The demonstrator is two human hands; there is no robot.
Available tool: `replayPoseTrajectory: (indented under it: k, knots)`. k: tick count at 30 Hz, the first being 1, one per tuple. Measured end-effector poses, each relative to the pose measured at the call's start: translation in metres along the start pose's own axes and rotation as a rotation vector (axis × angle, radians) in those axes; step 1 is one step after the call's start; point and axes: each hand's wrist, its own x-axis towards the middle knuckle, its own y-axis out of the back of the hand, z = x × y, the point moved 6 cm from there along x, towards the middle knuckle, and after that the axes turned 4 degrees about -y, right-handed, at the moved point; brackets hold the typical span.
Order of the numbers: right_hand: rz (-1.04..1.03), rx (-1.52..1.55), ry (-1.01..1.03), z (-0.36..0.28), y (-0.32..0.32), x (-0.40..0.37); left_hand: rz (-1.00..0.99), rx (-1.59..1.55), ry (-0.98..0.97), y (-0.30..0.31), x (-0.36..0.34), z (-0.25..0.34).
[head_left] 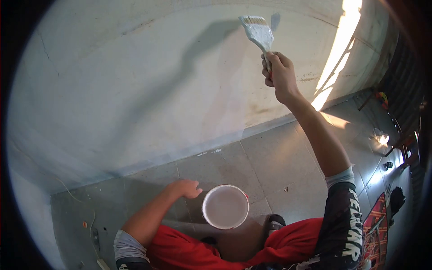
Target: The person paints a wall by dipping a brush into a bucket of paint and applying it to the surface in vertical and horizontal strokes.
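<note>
My right hand (281, 76) is raised to the wall, fingers wrapped round the handle of a wide paintbrush (260, 36). White paint coats the brush's bristles and lower body, and its tip points up and left. Beside the brush, a wet grey-white paint patch (275, 21) marks the wall (171, 67). Down near the floor, my left hand (191, 189) has its fingers curled in, with nothing visible in them. It hangs just left of a round bucket (204, 209) of whitish liquid paint, apart from its rim.
Grey tiles (288, 166) cover the floor along the wall's base. A thin cable (93, 225) runs at the left, near an orange ring (84, 224). A red patterned mat (377, 229) and a dark item (397, 200) lie at the right. Bright sunlight streaks the wall.
</note>
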Motion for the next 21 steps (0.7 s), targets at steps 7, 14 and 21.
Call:
replayPoseTrajectory:
  k: [7, 14, 21]
  knots:
    - [-0.001, 0.022, -0.034, 0.019, -0.003, 0.021, -0.022, -0.001, 0.018, -0.002, -0.001, -0.004]
    - [0.03, -0.059, -0.118, 0.074, 0.013, 0.004, -0.026, -0.017, -0.01, -0.004, 0.002, -0.008]
    - [0.044, -0.131, -0.275, 0.141, 0.034, -0.02, -0.022, -0.016, -0.009, 0.0, 0.0, -0.003]
